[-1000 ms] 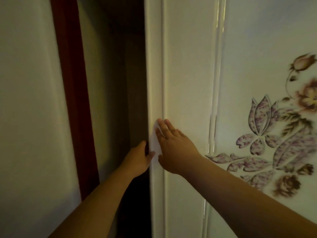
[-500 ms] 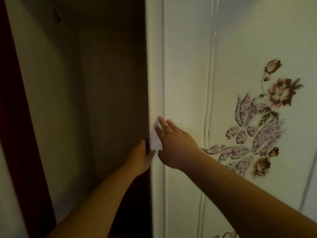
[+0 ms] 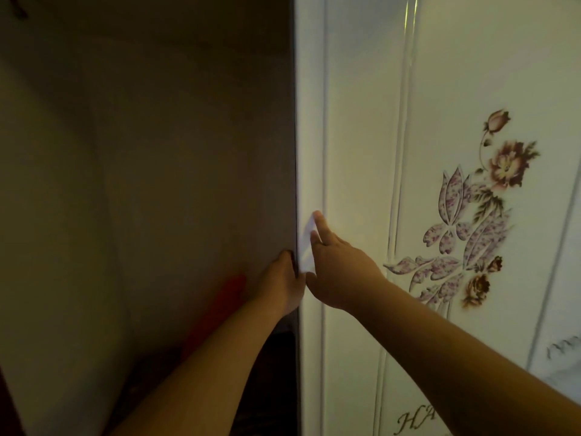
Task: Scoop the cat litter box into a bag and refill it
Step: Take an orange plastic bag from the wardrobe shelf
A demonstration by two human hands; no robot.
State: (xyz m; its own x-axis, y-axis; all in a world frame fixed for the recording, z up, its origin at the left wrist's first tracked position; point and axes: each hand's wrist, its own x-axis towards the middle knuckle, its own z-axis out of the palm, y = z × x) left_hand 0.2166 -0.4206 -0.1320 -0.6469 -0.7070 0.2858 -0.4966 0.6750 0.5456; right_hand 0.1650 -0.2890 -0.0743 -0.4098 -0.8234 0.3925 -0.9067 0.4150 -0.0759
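From where the head camera looked, one white sliding door (image 3: 361,121) filled the right half of the scene, and the dark gap beside it was wider than a second before: the red frame that had stood close on the left had slipped out of sight, leaving a dim inner wall (image 3: 141,152) exposed. I took that to mean the door was being pushed aside to get at whatever was stored behind it, so the job was at its very start.

The left hand (image 3: 284,286) was hooked round the door's leading edge, its fingers curled behind the panel and hidden. The right hand (image 3: 338,272) lay against the door face with its fingers stretched out straight, pressing a small white scrap (image 3: 306,253) flat against the panel; I could not tell whether that scrap was paper or folded plastic.

Counting what showed: two hands, one door, one white scrap, one printed spray of flowers (image 3: 471,228) on the panel, and one blurred red shape (image 3: 220,303) low inside the opening, too smeared to name.

The litter box, the scoop, the bag and the fresh litter were nowhere in view, so nothing had been scooped or refilled yet. They would have to be found first.
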